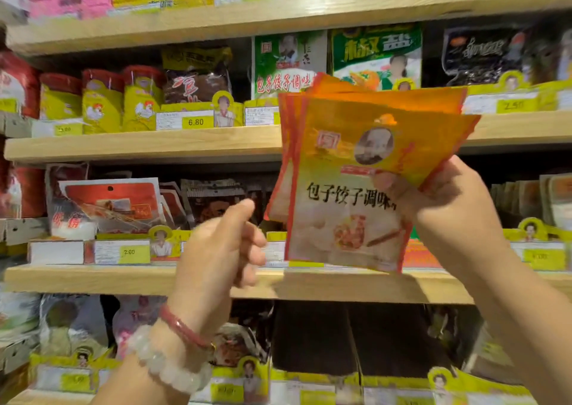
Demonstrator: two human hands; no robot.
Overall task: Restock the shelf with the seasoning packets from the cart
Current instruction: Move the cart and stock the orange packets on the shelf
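Note:
My right hand (445,206) grips a fanned stack of orange and white seasoning packets (346,169), held upright in front of the wooden shelf (142,144). The thumb presses on the front packet, which bears black characters and a small portrait. My left hand (223,247) hovers just left of the stack with fingers loosely curled, holding nothing and not touching the packets. Green packets of the same seasoning (288,64) stand on the shelf behind the stack's top. The cart is out of view.
Wooden shelves run across the view, packed with packets behind yellow price-tag strips (195,121). Red and yellow chicken-logo bags (102,104) stand at left, a green pepper-salt packet (376,55) upper middle, dark packets (483,55) at right. A dark gap (312,336) shows on the lowest shelf.

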